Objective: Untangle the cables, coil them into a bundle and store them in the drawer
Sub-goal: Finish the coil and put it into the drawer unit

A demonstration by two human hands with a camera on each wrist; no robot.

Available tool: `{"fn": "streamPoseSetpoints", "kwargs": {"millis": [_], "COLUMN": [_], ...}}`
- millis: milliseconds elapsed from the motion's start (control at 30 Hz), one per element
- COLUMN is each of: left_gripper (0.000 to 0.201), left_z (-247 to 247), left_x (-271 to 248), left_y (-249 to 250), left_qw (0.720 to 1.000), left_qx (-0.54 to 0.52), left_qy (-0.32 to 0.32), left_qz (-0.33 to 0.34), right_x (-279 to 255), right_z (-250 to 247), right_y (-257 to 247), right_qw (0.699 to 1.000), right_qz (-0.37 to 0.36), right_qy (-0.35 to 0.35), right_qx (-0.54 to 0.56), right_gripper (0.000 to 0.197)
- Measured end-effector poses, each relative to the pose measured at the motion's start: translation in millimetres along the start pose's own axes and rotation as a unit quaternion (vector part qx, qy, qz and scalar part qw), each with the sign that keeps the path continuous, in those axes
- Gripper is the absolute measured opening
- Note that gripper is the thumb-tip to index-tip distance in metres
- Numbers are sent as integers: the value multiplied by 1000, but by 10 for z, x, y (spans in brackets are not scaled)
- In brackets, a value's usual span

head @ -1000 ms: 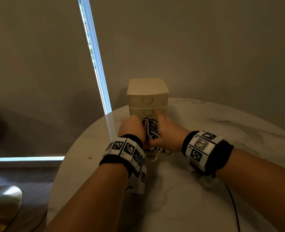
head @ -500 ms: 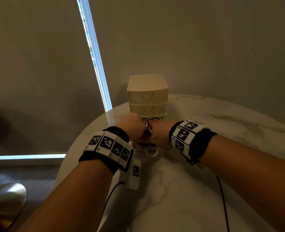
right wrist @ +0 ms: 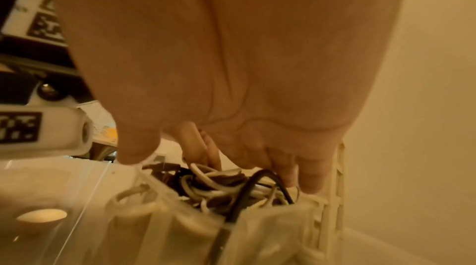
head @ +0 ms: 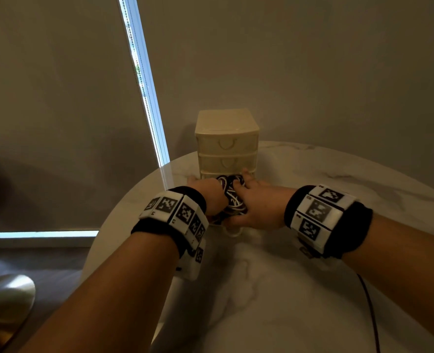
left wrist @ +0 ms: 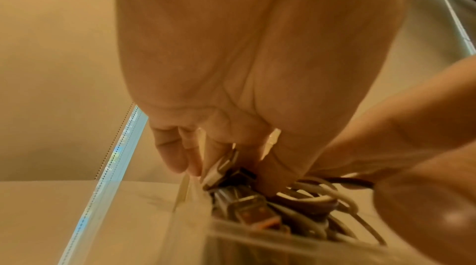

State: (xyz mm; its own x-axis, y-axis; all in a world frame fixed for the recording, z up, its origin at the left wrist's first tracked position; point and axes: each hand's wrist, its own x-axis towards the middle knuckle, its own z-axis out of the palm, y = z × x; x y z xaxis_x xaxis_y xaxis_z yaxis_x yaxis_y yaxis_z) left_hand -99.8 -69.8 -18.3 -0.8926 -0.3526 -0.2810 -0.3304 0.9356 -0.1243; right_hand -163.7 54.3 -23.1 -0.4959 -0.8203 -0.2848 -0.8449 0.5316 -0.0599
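Marble tabletop (head: 300, 289) is filling the lower right of the head view, with a cream three-drawer organiser (head: 226, 143) standing at its far edge against the wall; a bright window strip (head: 144, 80) is running down the upper left. The bottom drawer (head: 232, 231) is standing pulled open at centre frame. Black and white cables (head: 232, 197) are lying bundled inside it. The left hand (head: 208, 197) and the right hand (head: 257, 207) are flanking the bundle, fingers (left wrist: 268, 178) curled down and pressing among the loops, thumb and fingers of each hand gripping it.
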Motion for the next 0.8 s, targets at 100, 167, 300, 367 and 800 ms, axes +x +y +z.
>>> {"fn": "streamPoseSetpoints", "kwargs": {"millis": [100,167,300,367,800], "left_gripper": [20,30,33,34,31], "left_z": [41,105,73,4,-20], "left_x": [30,65,49,47,99], "left_y": [-17,-43,-15,13,-81], "left_qw": [999,996,998,1000,963], "left_qx": [-32,-62,-47,-12,-223], "left_qy": [32,62,47,23,133], "left_qz": [-3,-11,1,-2,-65], "right_x": [39,66,113,133,360], "right_z": [63,56,14,-6,-1], "right_y": [7,-24,-44,-21,114], "right_qw": [1000,1000,999,999,999], "right_qz": [-12,-15,-10,-6,-9], "right_qy": [-4,-11,-22,-24,32], "right_qx": [-3,-15,-28,-24,40], "right_gripper": [114,120,125,122,95]}}
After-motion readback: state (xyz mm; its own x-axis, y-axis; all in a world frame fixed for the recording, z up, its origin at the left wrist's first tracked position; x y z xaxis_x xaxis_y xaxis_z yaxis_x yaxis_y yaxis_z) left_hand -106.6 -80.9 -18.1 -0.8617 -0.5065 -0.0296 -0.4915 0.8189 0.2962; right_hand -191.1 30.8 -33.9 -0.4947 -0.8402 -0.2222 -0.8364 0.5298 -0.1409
